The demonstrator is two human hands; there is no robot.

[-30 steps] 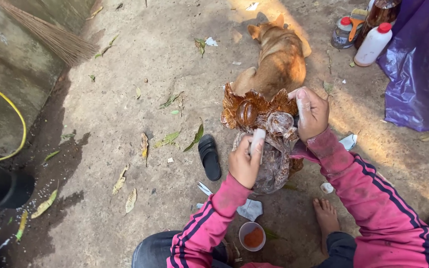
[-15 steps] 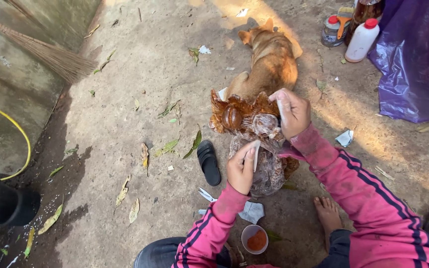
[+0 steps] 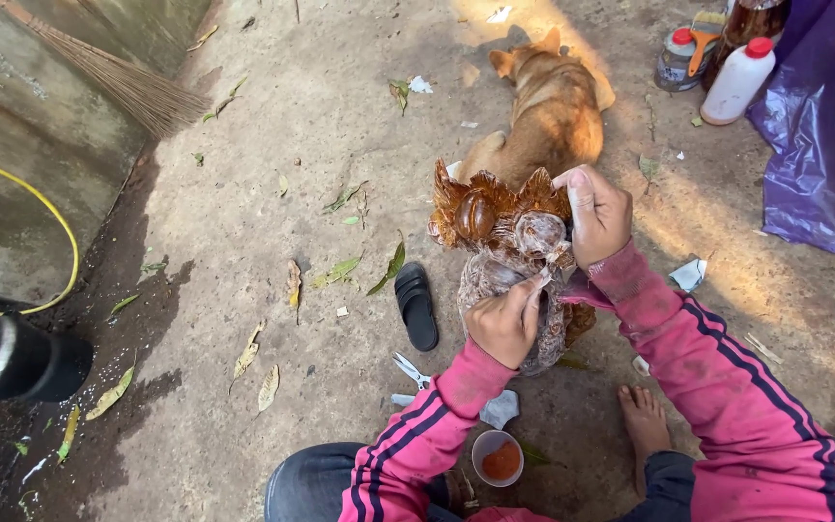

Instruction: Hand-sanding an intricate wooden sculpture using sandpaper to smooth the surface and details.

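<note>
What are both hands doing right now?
Left hand: closed, pinching a small pale piece against the brown carved figure.
Right hand: closed, gripping the figure's top.

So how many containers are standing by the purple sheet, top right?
3: a white bottle with a red cap beside the purple sheet, a brown jar behind it, a tin left; others may be hidden.

Bare dirt ground (image 3: 273,116) with dry leaves (image 3: 340,271), black sandal (image 3: 417,305), scissors (image 3: 408,370), lying dog (image 3: 548,111).
</note>
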